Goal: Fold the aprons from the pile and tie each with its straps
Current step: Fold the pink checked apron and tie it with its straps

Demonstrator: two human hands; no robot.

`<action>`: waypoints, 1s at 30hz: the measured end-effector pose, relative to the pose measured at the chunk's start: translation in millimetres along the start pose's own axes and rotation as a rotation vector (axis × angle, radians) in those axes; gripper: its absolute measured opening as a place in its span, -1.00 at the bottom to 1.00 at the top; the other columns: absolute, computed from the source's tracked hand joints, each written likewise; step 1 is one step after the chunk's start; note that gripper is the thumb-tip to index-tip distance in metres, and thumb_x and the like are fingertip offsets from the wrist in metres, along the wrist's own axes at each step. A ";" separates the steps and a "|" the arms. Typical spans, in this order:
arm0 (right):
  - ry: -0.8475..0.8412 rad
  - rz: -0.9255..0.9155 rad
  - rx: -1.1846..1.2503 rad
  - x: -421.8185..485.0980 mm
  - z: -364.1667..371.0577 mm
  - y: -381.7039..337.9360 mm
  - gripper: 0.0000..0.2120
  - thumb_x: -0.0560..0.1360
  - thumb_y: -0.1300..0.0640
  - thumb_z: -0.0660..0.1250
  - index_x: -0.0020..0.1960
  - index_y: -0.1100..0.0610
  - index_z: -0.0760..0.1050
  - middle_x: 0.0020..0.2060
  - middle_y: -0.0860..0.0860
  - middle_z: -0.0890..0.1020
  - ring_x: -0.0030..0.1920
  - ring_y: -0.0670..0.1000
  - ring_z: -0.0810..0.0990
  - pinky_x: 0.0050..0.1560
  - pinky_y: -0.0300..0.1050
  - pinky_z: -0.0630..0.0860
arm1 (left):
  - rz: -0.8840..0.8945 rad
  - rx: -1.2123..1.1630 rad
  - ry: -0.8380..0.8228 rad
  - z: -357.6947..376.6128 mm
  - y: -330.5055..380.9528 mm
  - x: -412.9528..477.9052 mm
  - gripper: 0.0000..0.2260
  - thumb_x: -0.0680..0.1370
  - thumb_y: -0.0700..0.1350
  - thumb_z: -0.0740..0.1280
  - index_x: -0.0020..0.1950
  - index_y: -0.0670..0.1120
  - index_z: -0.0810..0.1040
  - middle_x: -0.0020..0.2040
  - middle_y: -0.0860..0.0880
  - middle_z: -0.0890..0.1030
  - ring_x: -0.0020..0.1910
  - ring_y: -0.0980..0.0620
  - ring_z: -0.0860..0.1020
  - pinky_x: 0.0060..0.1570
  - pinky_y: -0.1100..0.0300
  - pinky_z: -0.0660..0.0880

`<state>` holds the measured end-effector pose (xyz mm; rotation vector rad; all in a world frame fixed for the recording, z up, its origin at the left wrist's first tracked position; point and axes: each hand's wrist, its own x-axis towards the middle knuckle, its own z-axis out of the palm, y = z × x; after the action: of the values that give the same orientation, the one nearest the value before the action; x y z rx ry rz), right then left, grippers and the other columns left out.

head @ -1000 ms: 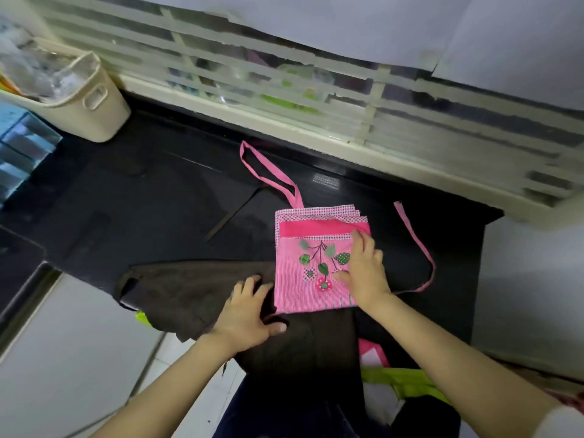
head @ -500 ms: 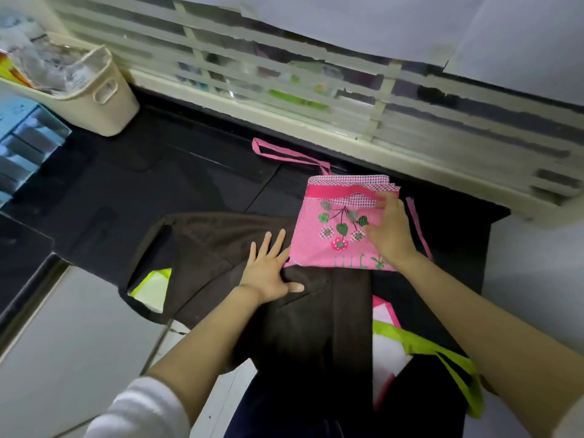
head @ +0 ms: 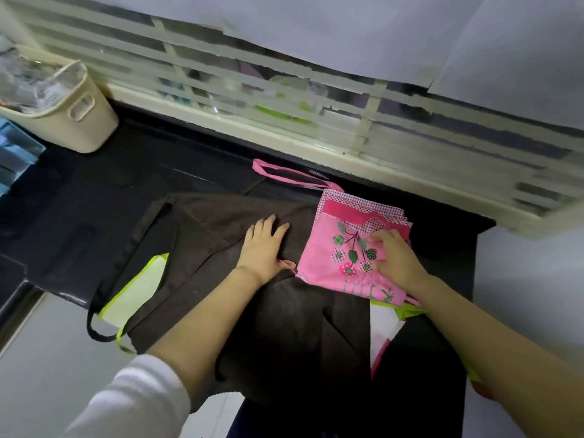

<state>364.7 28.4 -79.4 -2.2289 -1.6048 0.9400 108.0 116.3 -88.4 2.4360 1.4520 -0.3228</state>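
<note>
Pink apron (head: 354, 235) lies folded into a thick square toward the far right of the counter (head: 94, 197), its near left part resting on the spread brown apron (head: 205, 235). It is checked pink cloth with a darker band at the top and a flower print on its face. The right hand (head: 396, 257) sits on the print with its fingers bent down onto the cloth; whether they pinch a layer or only press it, I cannot tell. The left hand (head: 260, 248) lies flat, fingers straight and spread, on the brown apron just beside the fold's left edge. Tying is probably next, and it turns on the strap (head: 284, 177) — a loop that leaves the fold's far left corner and runs left along the counter's far edge, its long axis across the view. It lies beyond the left hand, which is the nearer one to reach it.
</note>
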 end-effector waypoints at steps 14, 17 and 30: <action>-0.025 -0.029 0.102 -3.3 -5.4 1.1 -0.43 0.33 0.59 0.15 0.23 0.19 0.50 0.20 0.15 0.45 0.24 0.10 0.42 0.21 -0.21 0.31 | -0.060 -0.112 -0.337 18.5 0.8 -41.1 0.06 0.30 0.24 0.48 0.52 0.19 -0.24 0.50 0.05 -0.39 0.47 -0.13 -0.39 0.39 -0.27 -0.26; -0.081 -0.046 0.137 -14.2 -10.8 -6.0 -0.46 0.35 0.56 0.24 0.28 0.22 0.46 0.21 0.16 0.45 0.26 0.11 0.42 0.21 -0.14 0.38 | -0.041 -0.094 -0.340 9.7 -2.8 -23.4 0.06 0.29 0.22 0.49 0.52 0.20 -0.20 0.52 0.06 -0.35 0.48 -0.12 -0.36 0.39 -0.28 -0.25; -0.135 -0.019 -0.012 -68.6 10.0 -4.9 -0.37 0.44 0.48 0.21 0.45 0.15 0.22 0.36 0.13 0.28 0.34 0.14 0.33 0.32 -0.11 0.31 | 0.030 0.046 0.114 -11.2 19.9 -45.1 -0.35 0.45 -0.36 0.22 0.50 -0.01 0.16 0.45 -0.13 0.20 0.45 -0.15 0.12 0.42 -0.09 0.02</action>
<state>341.7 -34.2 -59.7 -2.1965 -1.6882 1.0997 105.0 74.4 -60.3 2.5484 1.4677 -0.2158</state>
